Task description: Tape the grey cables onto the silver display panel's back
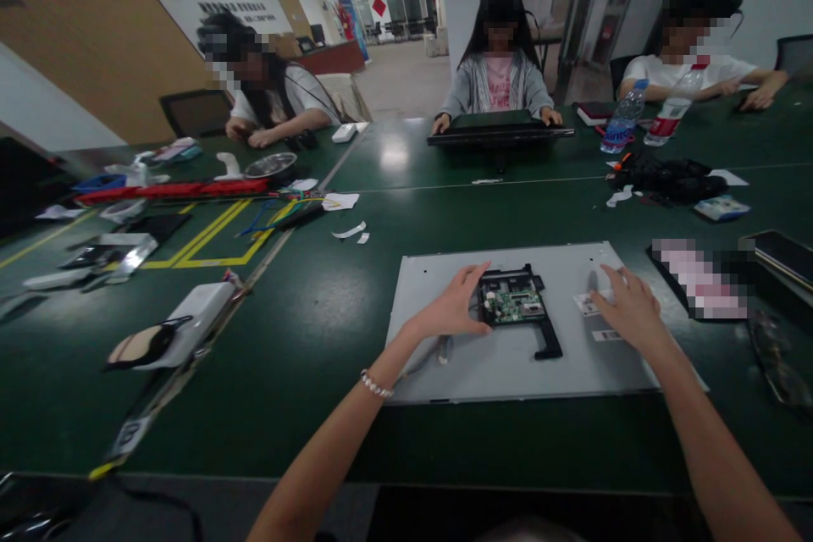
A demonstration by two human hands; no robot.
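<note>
A grey metal back panel (508, 356) lies flat on the green table in front of me. A green circuit board (511, 303) in a black plastic frame (547, 339) sits near its middle. My left hand (452, 305) rests on the panel with fingers and thumb curved against the board's left edge. My right hand (626, 305) lies flat on the panel's right side, fingers spread over a small white label (585, 302), holding nothing.
Three people sit across the table, one behind a black monitor (500, 134). Water bottles (622, 123) and black gear (666, 178) are at the far right. A white device (190, 322) and tools lie at the left. A phone (784, 254) lies at the right edge.
</note>
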